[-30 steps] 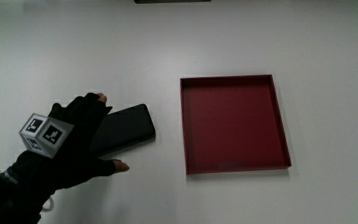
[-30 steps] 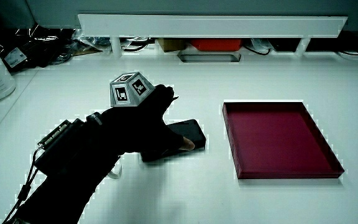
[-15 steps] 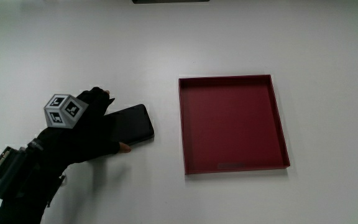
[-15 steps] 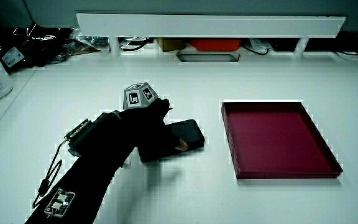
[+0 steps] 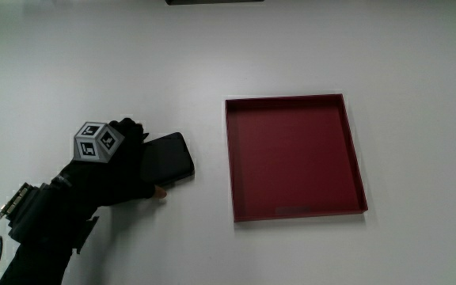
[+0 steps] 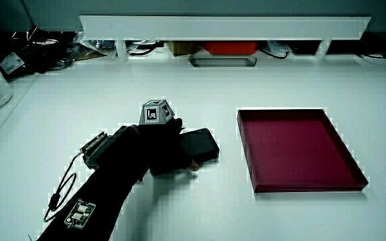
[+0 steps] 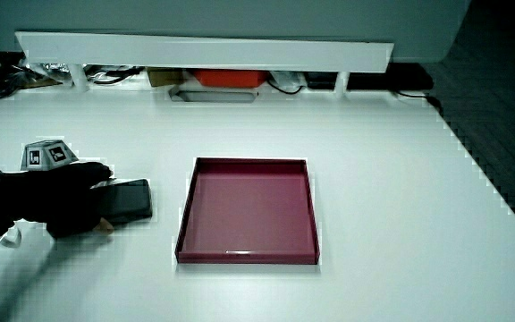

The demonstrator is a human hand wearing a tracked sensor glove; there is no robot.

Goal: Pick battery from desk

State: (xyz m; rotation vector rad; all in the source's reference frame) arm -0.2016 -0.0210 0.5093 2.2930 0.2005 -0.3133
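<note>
1. Hand (image 5: pixel 113 170) in a black glove lies over one end of the battery (image 5: pixel 167 157), a flat black slab with rounded corners resting on the white table (image 5: pixel 93 63). A patterned cube (image 5: pixel 94 141) sits on the back of the hand.

2. Your fingers wrap the battery's covered end, with the thumb tip (image 5: pixel 160 192) showing at the edge nearer to you, so you appear to be closing on it from both long edges. The battery looks flat on the table, not yet lifted.

3. The battery pokes out from under your fingers toward the red tray (image 5: pixel 355 150), with its long axis running roughly from your palm toward the tray. The tray stands apart from the battery, with bare table between them.

4. Your judgement for the coming move: the free end points away from your wrist, so a straight lift should clear the tray.

5. Hidden from view: the glove covers much of the battery. In both side views (image 6: pixel 200 144) (image 7: pixel 128 199) only the free end shows. You cannot tell how far the fingertips reach under it.
</note>
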